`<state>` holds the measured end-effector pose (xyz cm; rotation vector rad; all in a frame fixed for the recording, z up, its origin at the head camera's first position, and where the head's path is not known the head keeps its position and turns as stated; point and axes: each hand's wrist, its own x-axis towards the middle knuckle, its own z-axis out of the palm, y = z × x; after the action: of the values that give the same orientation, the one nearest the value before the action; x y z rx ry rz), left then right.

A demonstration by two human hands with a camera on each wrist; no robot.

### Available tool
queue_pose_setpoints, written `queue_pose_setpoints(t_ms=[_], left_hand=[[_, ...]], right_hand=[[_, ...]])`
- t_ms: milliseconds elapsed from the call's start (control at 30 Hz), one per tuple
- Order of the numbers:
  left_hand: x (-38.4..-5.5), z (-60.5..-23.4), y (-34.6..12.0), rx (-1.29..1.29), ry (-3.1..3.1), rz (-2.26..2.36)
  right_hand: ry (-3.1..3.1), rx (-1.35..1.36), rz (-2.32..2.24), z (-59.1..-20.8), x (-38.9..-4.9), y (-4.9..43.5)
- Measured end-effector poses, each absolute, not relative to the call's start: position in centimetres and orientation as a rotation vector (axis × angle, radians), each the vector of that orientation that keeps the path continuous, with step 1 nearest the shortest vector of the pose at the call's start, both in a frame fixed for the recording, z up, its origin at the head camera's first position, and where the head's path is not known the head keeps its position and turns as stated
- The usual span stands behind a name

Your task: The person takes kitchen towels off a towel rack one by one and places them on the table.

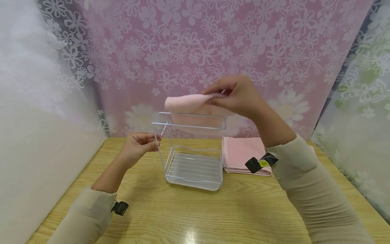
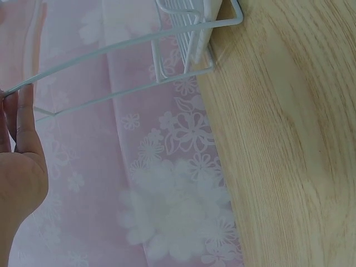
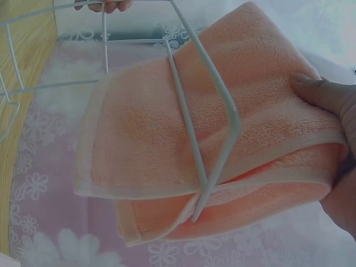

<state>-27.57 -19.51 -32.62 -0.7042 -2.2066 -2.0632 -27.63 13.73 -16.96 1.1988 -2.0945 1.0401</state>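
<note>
A pale wire rack [image 1: 193, 124] with an overhanging top loop stands on the table. My left hand [image 1: 138, 148] pinches its left upright between thumb and fingers; the left wrist view shows those fingers [image 2: 25, 119] at the wire. Above the rack, my right hand [image 1: 240, 96] grips a folded pink towel [image 1: 186, 103] by its right end. In the right wrist view both bars of the loop cross in front of the towel [image 3: 144, 139], whose layers hang partly apart. Whether it touches the bars I cannot tell.
At the rack's base is a wire shelf over a whitish tray [image 1: 195, 184]. A second folded pink towel [image 1: 243, 152] lies right of it on the wooden table [image 1: 146, 210], partly behind my right forearm. Flowered curtains [image 1: 182, 51] hang behind and at the sides.
</note>
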Motion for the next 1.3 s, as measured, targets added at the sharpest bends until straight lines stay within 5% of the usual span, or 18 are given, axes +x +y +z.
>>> queue_pose_setpoints(t_ms=[433, 1300], left_hand=[[-27.1, -32.5, -19.5, -0.711, -2.219, -2.013], [-26.9, -32.7, -19.6, -0.744, -2.202, -1.995]], right_hand=[[-2.08, 1.212, 1.106, -17.9, -27.9, 15.0], [-1.916, 0.632, 1.473, -17.5, -29.9, 22.2]])
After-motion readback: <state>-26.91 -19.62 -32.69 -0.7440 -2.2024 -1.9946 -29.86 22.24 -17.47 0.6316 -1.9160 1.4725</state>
